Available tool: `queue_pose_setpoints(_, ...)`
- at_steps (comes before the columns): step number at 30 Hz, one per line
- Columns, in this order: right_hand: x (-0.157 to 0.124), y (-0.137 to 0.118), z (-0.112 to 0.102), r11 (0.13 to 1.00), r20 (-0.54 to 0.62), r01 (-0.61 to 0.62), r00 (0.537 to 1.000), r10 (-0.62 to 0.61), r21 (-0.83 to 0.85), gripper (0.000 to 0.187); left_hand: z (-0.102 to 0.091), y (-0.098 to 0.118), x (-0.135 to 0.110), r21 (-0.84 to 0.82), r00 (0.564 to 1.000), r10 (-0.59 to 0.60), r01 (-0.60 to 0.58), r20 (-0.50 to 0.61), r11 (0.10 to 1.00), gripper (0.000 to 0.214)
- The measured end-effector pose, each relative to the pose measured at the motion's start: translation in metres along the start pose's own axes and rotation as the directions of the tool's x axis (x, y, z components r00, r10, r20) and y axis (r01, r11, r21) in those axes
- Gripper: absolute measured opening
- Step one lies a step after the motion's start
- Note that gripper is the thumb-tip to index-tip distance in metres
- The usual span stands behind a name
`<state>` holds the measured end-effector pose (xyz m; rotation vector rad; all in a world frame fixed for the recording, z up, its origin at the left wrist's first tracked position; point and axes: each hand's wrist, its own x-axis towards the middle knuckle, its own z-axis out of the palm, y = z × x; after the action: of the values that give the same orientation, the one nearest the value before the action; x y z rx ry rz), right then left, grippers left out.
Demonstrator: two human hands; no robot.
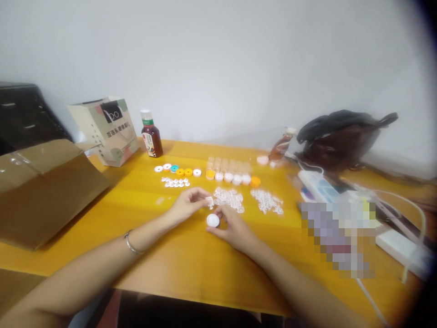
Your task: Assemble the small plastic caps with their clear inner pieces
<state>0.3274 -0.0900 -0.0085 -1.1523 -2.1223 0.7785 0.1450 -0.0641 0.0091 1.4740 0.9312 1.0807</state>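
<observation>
Between the thumb and fingers of my left hand is a small white plastic piece. My right hand grips a round white cap by its edge, its flat face turned up toward me. Just beyond my hands lies a pile of small white plastic pieces, and a second pile of similar pieces sits farther right. A group of small white discs rests to the left. Behind them runs a row of white, blue and orange caps.
Clear containers stand behind more caps. A cardboard box, a paper bag and a drink bottle are on the left. Another bottle, a dark bag and a white power strip with cables are right.
</observation>
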Motion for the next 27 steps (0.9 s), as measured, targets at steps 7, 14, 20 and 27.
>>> queue_pose_setpoints(7, 0.006, 0.009, 0.005, 0.999, -0.047, 0.044, 0.998, -0.044, -0.005, 0.021, 0.002, 0.002, -0.006, 0.251, 0.979, 0.11, -0.152, 0.173, 0.956, 0.015)
queue_pose_setpoints(14, 0.007, 0.014, 0.006, 0.998, -0.038, 0.048, 0.998, -0.049, -0.04, 0.023, 0.001, 0.0, -0.006, 0.414, 0.97, 0.142, -0.215, 0.199, 0.884, 0.01)
queue_pose_setpoints(20, 0.006, 0.013, 0.006, 0.997, -0.038, 0.059, 0.997, -0.061, -0.049, 0.024, 0.002, 0.0, -0.006, 0.446, 0.953, 0.187, -0.279, 0.239, 0.851, 0.009)
queue_pose_setpoints(27, 0.006, 0.011, 0.004, 0.998, -0.033, 0.055, 0.998, -0.057, -0.043, 0.021, 0.003, -0.002, -0.006, 0.462, 0.95, 0.205, -0.295, 0.235, 0.837, 0.011)
